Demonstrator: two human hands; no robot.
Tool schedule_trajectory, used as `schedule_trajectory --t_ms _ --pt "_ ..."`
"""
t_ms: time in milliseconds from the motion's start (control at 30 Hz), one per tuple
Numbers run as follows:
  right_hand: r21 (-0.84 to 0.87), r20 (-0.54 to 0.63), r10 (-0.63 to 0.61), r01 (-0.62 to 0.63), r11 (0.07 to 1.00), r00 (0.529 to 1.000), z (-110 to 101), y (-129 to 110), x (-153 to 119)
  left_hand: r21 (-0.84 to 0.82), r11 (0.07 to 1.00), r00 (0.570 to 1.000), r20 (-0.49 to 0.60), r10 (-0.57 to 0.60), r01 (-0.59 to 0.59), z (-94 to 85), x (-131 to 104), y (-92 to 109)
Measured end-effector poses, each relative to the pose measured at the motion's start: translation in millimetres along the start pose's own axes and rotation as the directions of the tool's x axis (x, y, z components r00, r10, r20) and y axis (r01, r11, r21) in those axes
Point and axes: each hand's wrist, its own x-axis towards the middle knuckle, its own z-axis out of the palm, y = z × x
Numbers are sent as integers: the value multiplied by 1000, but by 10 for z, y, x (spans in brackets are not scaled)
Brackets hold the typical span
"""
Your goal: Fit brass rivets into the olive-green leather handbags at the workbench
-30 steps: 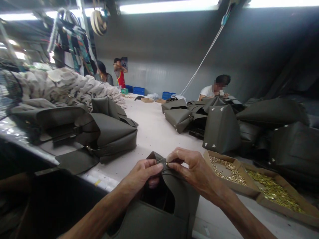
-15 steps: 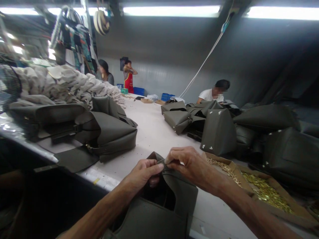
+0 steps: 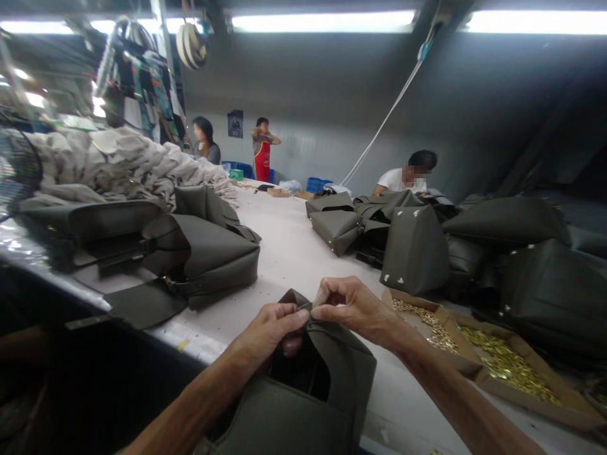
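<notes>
A dark olive bag (image 3: 294, 411) stands open at the table's near edge, its dark inside facing up. My left hand (image 3: 277, 325) pinches the top edge of this bag, thumb above and fingers partly inside the opening. Just to the right, my right hand (image 3: 346, 306) has thumb and index finger pressed together at the same edge, close to my left thumb. Whatever sits between the right fingertips is too small to make out.
More olive bags (image 3: 222, 253) lie left, others (image 3: 415, 249) right. Cardboard trays (image 3: 467, 363) of small gold metal pieces sit beside my right forearm. Crumpled grey cloth (image 3: 123, 161) is piled far left. Three people are in the background around the long table (image 3: 279, 237).
My right hand has shifted slightly, its fingers more upright at the bag's edge. The person in the red apron has moved right. My left hand stays on the bag.
</notes>
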Motion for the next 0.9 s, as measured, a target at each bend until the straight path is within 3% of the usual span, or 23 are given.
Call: schedule_trajectory --t_ms 233,400,500,767,900 --pt "110 -175 -16 35 993 984 198 56 -43 -39 999 1000 -7 -18 18 -14 11 -29" --pt "103 -390 41 0 995 920 363 89 -26 -31 999 999 -30 -19 18 -28 -16 -27" --pt "57 -364 19 2 998 931 346 118 -57 -19 1000 1000 -26 -18 18 -36 -31 -27" --pt "53 -204 -165 179 982 965 150 124 -129 -56 998 999 -40 -7 4 1 -56 1" --pt "38 -195 -145 155 987 970 201 68 -61 -66 998 999 -44 -2 -1 3 -54 -8"
